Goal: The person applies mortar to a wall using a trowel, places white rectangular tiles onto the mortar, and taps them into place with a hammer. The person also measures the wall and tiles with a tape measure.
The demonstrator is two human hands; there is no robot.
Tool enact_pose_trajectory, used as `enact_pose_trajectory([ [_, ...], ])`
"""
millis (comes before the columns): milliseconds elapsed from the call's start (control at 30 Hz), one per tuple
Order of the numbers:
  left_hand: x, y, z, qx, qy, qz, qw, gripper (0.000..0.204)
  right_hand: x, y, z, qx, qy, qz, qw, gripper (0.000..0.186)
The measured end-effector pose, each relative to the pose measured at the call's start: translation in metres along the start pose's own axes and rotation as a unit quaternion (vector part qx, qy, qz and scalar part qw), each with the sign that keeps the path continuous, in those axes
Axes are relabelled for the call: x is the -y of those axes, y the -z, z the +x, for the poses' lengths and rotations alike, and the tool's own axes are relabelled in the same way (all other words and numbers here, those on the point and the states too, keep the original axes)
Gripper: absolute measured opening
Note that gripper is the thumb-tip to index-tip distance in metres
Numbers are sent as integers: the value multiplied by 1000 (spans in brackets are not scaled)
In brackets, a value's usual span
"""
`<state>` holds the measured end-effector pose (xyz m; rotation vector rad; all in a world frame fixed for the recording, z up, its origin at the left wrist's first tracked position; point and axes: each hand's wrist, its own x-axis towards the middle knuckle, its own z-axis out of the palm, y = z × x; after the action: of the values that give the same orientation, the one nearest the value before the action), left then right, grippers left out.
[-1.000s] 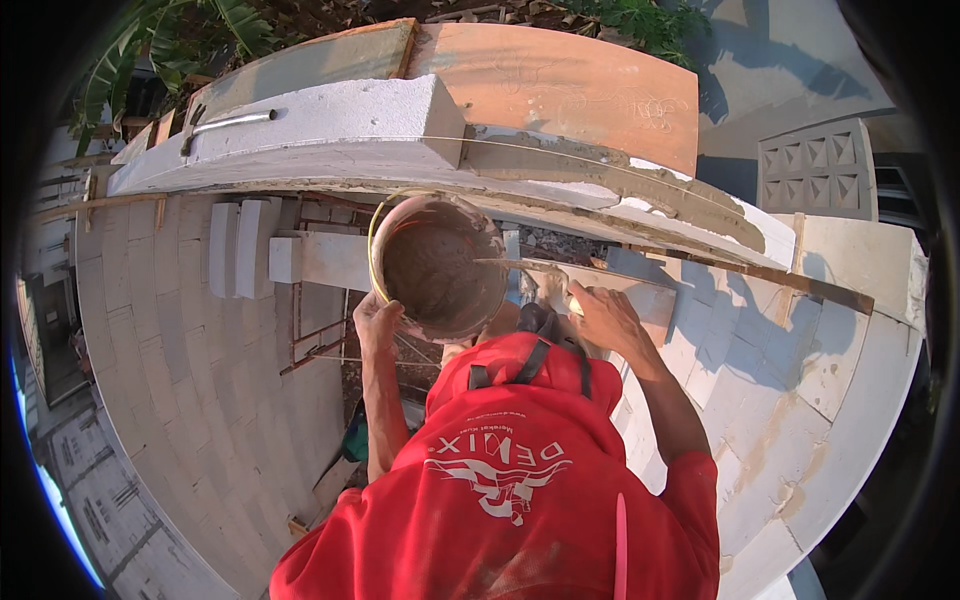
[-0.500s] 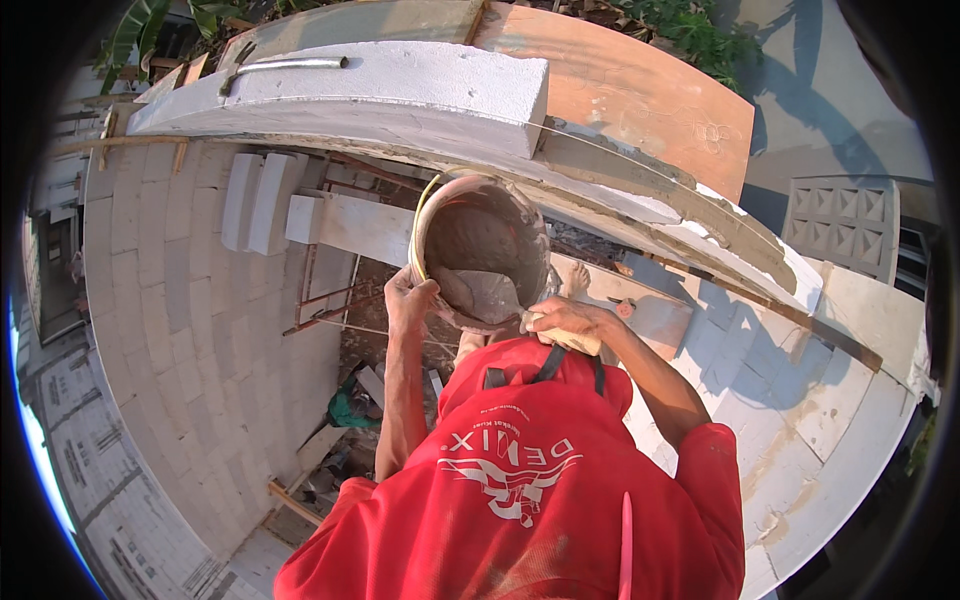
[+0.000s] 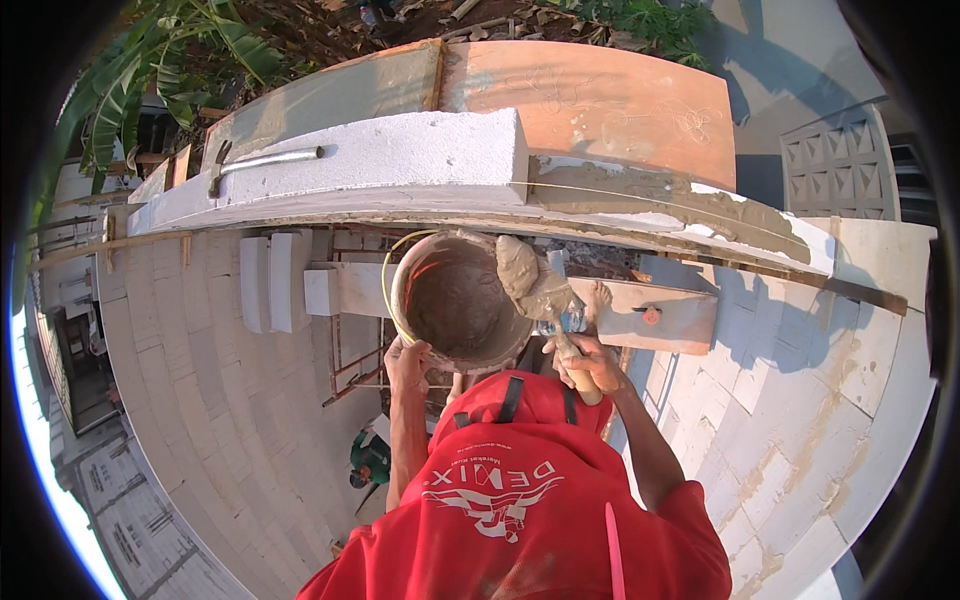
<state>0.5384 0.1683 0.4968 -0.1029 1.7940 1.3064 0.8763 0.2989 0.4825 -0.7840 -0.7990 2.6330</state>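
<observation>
My left hand [image 3: 408, 365] grips the rim of a mud-coated bucket [image 3: 462, 310] with grey mortar inside and a yellow handle. My right hand [image 3: 592, 362] holds the light handle of a trowel [image 3: 565, 350], whose blade carries a thick heap of wet mortar [image 3: 525, 275] beside the bucket's right edge, above it in the picture. Beyond them runs a white block ledge [image 3: 350, 155] with a mortar layer [image 3: 725, 212] and a thin string along its right part. A hammer [image 3: 270, 158] lies on the white block.
A bare foot [image 3: 601, 298] stands on a board [image 3: 665, 325] holding a small orange-handled tool. Stacked white blocks [image 3: 285, 280] and scaffold bars [image 3: 345, 380] are at left, above a person in green [image 3: 370, 460]. Block walls [image 3: 190, 400] curve down both sides; plants [image 3: 150, 80] grow beyond the ledge.
The trowel has come up out of the bucket and moved right, loaded with mortar. The bucket sits lower in the picture. The person in green has come into sight below.
</observation>
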Motion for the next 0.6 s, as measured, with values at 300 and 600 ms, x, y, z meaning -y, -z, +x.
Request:
enact_pose_trajectory([
  [300,-31,43,24,4,-9,34,999,21,-9,-53,139,-279,309,77,906,37],
  [600,-42,77,49,3,-13,70,997,18,-59,-93,113,-339,342,-207,852,37],
])
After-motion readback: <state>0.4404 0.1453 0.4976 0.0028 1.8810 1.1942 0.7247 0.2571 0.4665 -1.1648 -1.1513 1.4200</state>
